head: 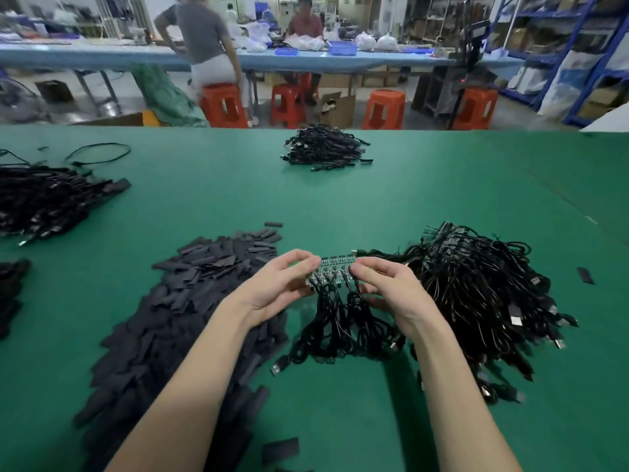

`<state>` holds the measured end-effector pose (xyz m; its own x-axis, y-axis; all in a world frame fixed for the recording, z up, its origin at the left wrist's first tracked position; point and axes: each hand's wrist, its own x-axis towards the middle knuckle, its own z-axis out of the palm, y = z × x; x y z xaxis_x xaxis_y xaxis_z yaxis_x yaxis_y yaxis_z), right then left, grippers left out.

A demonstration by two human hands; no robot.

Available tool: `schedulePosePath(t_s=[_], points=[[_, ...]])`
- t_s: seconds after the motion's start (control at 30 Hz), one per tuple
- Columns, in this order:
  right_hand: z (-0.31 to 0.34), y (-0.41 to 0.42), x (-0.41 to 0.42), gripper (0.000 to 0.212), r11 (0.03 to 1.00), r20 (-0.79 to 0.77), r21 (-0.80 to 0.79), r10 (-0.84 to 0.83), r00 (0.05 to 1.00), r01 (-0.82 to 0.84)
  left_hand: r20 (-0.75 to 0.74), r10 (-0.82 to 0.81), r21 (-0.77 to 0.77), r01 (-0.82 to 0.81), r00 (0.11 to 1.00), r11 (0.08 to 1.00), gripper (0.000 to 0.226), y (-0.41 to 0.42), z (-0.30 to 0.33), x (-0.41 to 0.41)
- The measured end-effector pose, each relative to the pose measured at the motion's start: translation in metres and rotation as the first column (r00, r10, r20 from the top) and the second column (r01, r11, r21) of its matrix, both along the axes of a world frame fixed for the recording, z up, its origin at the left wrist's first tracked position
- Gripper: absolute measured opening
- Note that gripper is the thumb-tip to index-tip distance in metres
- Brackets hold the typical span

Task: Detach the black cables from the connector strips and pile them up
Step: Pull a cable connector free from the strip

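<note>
Cables hang toward the person from the strip, held just above the desk. Left hand and right hand pinch its ends, long axis left-right between them. Farther off lies a pile.

The desk is plain green all over. The connector strip is green with small silver specks, and the cables hanging from it are black. A pile of black cables lies toward the desk's right edge, another black pile near its far edge, and a third at its left edge. The flat sleeves heaped left of centre are dark grey to black. Beyond the far edge stand orange-red stools and a pale blue table.
</note>
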<state>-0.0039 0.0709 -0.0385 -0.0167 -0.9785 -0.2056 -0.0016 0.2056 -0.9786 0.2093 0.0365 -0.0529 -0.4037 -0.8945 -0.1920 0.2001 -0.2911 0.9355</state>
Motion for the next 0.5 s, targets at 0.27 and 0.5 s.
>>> schedulePosePath(t_s=[0.27, 0.5], points=[[0.000, 0.001, 0.003, 0.029, 0.994, 0.189, 0.062, 0.080, 0.979, -0.094, -0.095, -0.039, 0.042, 0.043, 0.995, 0.998, 0.043, 0.004, -0.013, -0.024], [0.009, 0.000, 0.000, 0.022, 0.985, 0.171, 0.055, 0.153, 0.973, -0.165, -0.120, -0.077, 0.053, 0.084, 0.990, 0.995, 0.046, 0.006, -0.011, -0.024]])
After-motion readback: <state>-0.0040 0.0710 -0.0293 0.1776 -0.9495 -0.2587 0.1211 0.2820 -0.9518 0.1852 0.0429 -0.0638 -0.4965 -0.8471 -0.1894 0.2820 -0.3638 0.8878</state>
